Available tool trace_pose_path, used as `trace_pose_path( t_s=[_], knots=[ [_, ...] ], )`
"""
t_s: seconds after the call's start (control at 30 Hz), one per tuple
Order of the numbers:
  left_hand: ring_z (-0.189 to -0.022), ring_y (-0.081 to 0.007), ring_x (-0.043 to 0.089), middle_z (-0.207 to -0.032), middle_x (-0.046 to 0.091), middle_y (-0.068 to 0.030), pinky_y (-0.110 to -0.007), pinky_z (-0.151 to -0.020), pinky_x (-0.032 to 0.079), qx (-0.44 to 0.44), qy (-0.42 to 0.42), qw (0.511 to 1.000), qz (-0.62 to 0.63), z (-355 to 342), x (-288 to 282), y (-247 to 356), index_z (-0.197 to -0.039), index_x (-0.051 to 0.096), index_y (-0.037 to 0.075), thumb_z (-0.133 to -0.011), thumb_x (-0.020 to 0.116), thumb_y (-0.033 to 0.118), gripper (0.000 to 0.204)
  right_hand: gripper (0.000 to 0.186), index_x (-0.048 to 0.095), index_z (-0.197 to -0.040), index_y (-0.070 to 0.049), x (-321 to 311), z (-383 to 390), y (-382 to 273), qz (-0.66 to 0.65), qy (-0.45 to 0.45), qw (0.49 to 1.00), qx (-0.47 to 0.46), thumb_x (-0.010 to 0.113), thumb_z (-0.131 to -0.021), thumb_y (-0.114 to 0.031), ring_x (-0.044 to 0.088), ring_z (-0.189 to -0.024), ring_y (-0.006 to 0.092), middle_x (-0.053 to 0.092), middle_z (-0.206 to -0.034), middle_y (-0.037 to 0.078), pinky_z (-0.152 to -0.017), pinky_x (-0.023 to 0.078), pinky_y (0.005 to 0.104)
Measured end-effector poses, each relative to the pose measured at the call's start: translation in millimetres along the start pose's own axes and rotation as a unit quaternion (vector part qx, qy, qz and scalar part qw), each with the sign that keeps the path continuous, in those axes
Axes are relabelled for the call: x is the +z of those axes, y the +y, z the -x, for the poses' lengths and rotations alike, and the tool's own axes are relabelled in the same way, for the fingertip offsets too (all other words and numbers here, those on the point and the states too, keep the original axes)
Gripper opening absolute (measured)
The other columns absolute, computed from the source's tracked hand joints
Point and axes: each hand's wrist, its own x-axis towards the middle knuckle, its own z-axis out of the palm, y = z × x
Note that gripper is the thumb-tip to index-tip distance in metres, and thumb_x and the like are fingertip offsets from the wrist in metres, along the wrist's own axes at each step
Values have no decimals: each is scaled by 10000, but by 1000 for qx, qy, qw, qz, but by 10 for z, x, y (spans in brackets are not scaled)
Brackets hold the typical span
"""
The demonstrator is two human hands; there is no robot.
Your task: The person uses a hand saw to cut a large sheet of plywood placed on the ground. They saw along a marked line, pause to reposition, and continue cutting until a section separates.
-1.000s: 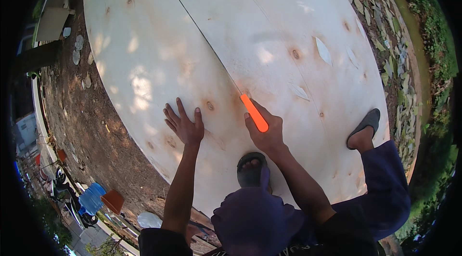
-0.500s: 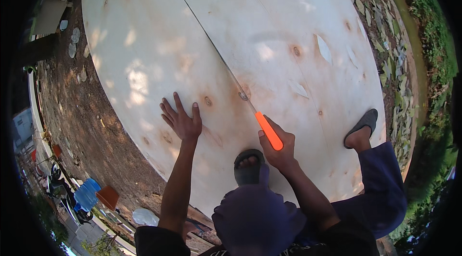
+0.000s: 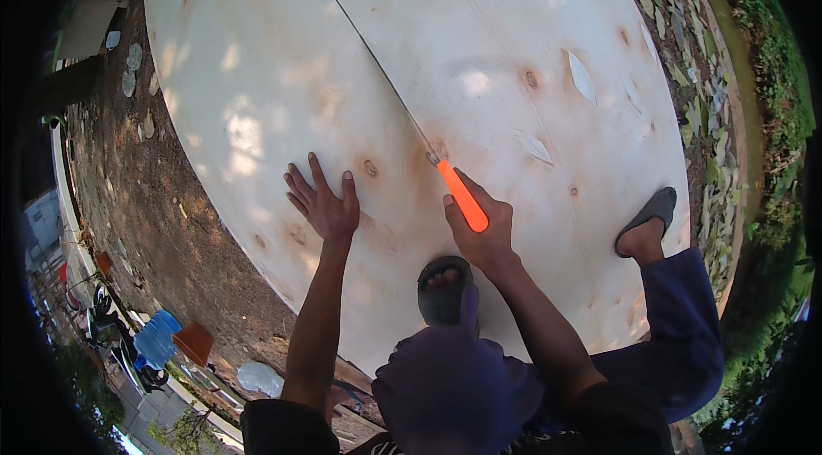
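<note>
A large pale plywood sheet [image 3: 257,53] with brown knots lies beneath me. A thin dark slit [image 3: 364,40] runs through it from the far edge to a knot near its middle. My right hand [image 3: 485,228] is closed round the orange handle of a hand saw [image 3: 462,196]. Its narrow blade meets the sheet at the near end of the slit; most of the blade is hidden. To the left of the slit, my left hand [image 3: 330,205] presses flat on the wood, fingers spread, holding nothing.
My sandalled feet rest on the sheet: one sandal [image 3: 441,292] by the saw, another [image 3: 648,220] near the right edge. Dry leaves [image 3: 578,78] lie on the wood. Left is bare soil [image 3: 145,190] with a blue container [image 3: 156,339]; green plants [image 3: 775,104] grow far right.
My right hand has pushed the saw forward and slightly left, bringing the handle up to the knot, with less blade showing. My left hand stays in place.
</note>
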Motion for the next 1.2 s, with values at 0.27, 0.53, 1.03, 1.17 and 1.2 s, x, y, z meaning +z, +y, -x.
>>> trace_pose_path(
  t_s=[0.27,0.53,1.03,1.17,1.2],
  knots=[
    [-1596,-493,112,-1701,185,-297,-657,-1266,87,3,9,1000,-4,-91,-1,-68,-1658,341,149,-1010,559,563,799,443,639,-1358,66,-28,25,-1,22,-15,1000,-2,712,-943,-71,761,-752,200,772,-911,145,-711,598,301],
    [-1600,-487,104,-1704,180,-296,-654,-1269,77,8,-6,1000,19,-47,19,69,-1659,339,150,-1009,565,560,802,396,674,-1349,26,218,-614,-108,-39,-4,998,49,695,-964,-68,631,-681,92,712,-804,53,-654,532,265],
    [-1595,-496,109,-1698,189,-305,-651,-1269,78,4,-9,1000,25,-32,20,1,-1653,350,140,-999,585,543,803,419,668,-1331,38,231,-418,-61,10,-8,998,59,714,-925,-55,704,-682,177,748,-850,111,-680,580,303],
    [-1592,-498,120,-1696,195,-307,-652,-1268,80,-1,5,1000,1,-45,-41,-107,-1652,353,142,-999,586,541,799,420,667,-1322,60,-91,360,95,42,13,999,-30,718,-923,-60,750,-745,196,761,-885,137,-713,592,299],
    [-1592,-497,123,-1695,196,-307,-652,-1268,83,1,10,1000,6,-86,-52,-48,-1652,354,142,-999,586,541,800,418,667,-1320,63,-158,417,122,57,16,997,-49,717,-923,-60,757,-757,200,764,-893,140,-718,593,298]
  ],
)
